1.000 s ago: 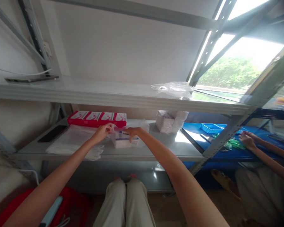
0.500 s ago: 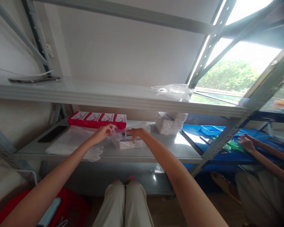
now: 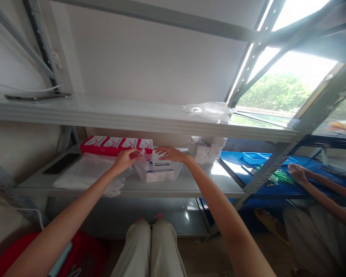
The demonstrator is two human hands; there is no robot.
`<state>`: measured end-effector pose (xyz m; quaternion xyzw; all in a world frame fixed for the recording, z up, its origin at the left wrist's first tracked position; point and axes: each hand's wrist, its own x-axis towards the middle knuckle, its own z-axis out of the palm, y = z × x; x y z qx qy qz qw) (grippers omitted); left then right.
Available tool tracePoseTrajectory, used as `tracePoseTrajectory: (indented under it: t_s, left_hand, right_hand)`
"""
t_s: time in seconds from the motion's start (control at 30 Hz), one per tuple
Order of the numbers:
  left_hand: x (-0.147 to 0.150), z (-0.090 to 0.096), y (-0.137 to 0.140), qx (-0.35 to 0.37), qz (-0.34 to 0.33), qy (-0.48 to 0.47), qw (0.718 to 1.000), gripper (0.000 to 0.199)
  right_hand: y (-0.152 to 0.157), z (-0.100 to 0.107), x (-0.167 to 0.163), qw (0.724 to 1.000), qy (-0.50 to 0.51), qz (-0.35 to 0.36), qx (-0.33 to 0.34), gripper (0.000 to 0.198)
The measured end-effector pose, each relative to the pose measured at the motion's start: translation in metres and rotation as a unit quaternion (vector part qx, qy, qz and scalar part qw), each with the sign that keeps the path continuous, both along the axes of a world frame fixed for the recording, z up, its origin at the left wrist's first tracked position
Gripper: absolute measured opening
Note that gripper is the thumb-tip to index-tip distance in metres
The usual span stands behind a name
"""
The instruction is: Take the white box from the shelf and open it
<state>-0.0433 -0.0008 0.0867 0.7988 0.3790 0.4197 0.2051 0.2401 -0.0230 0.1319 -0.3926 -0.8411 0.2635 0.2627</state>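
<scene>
Left hand (image 3: 126, 158) pinching bag (image 3: 173, 169) (box (image 3: 158, 171) lying crosswise), right hand (image 3: 170, 154) open

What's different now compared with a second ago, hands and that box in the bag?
The right hand has lifted off the white box and now hovers open above and behind it. The left hand still pinches the clear bag at its edge. The box, red boxes and the co-worker's hand stay put.
</scene>
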Motion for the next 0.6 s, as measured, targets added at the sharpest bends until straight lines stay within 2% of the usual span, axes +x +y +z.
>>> tracePoseTrajectory:
  t_s: [0.07, 0.13, 0.2, 0.27, 0.33, 0.47, 0.53, 0.6]
  left_hand:
    - [0.004, 0.001, 0.001, 0.015, 0.009, -0.02, 1.0, 0.037]
    - [0.009, 0.001, 0.004, 0.023, 0.0, -0.053, 0.998, 0.033]
    - [0.016, 0.0, 0.007, 0.004, -0.019, -0.104, 0.994, 0.032]
    - [0.025, -0.002, 0.009, -0.058, -0.038, -0.177, 0.982, 0.036]
    - [0.035, -0.003, 0.008, -0.129, -0.047, -0.252, 0.958, 0.043]
    - [0.052, -0.005, 0.0, -0.198, -0.052, -0.331, 0.921, 0.045]
    - [0.058, -0.006, -0.002, -0.234, -0.082, -0.341, 0.907, 0.043]
    - [0.066, -0.008, -0.001, -0.247, -0.111, -0.357, 0.894, 0.041]
  right_hand:
    - [-0.017, 0.008, 0.03, 0.986, 0.129, -0.074, 0.074, 0.047]
    - [-0.028, 0.001, 0.06, 0.956, 0.176, -0.196, 0.13, 0.06]
    - [-0.031, -0.019, 0.08, 0.953, 0.165, -0.235, 0.098, 0.07]
    - [-0.026, -0.042, 0.085, 0.963, 0.15, -0.219, 0.037, 0.068]
    - [-0.016, -0.059, 0.078, 0.969, 0.164, -0.184, 0.001, 0.063]
    - [0.006, -0.069, 0.046, 0.971, 0.204, -0.128, -0.011, 0.048]
    - [0.015, -0.067, 0.031, 0.955, 0.264, -0.133, -0.016, 0.045]
    - [0.021, -0.063, 0.018, 0.915, 0.373, -0.152, -0.026, 0.045]
